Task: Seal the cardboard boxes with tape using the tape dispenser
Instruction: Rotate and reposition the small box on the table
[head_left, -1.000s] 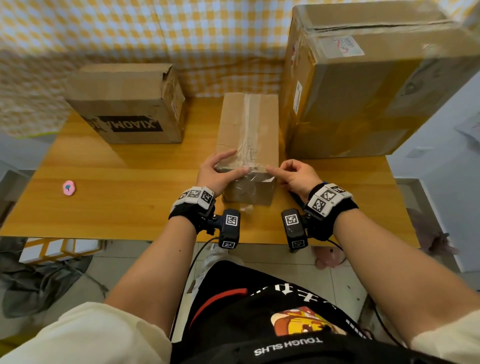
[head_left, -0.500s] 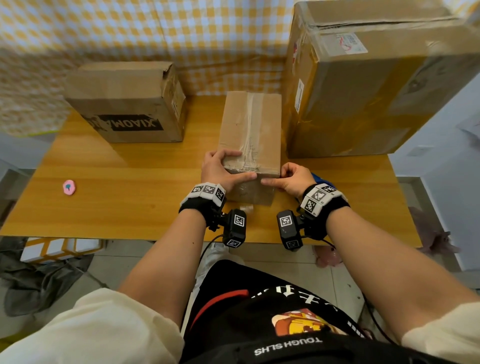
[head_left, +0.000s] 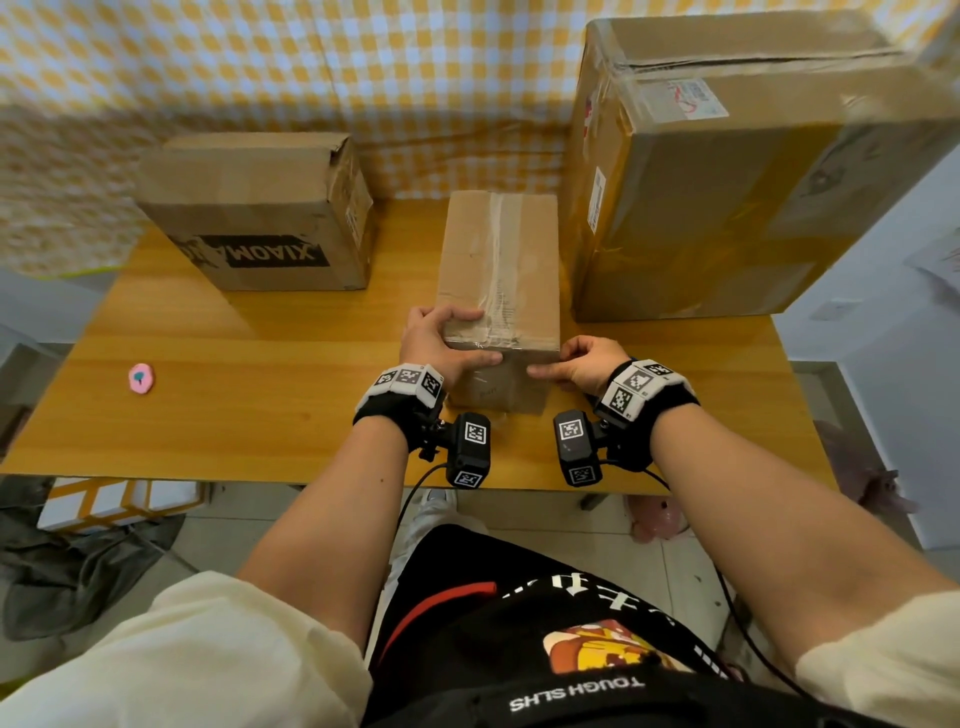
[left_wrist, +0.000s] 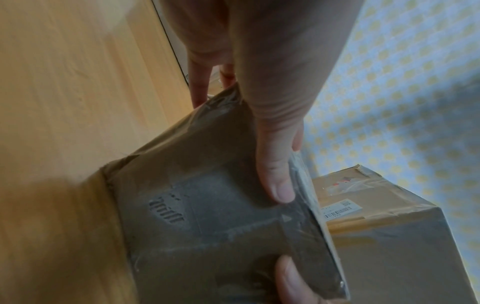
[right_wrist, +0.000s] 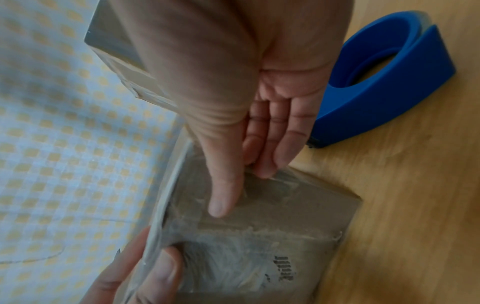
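A small narrow cardboard box (head_left: 498, 260) stands mid-table, with clear tape along its top and over its near end. My left hand (head_left: 447, 340) grips its near left corner, fingers on top and thumb on the front face (left_wrist: 207, 216). My right hand (head_left: 566, 364) holds the near right corner, thumb pressed flat on the taped front face (right_wrist: 272, 226) and fingers against the right side. The blue tape dispenser (right_wrist: 389, 72) lies on the table just right of the box, beyond my right hand. In the head view my right wrist hides it.
A printed cardboard box (head_left: 260, 213) sits back left and a large taped box (head_left: 727, 182) back right, close to the small one. A small pink object (head_left: 140, 378) lies far left on the wooden table (head_left: 208, 441). A checked cloth hangs behind.
My right hand went from a finger pressing the near top edge to holding the right corner. My left fingers slid further onto the top. The box has barely moved.
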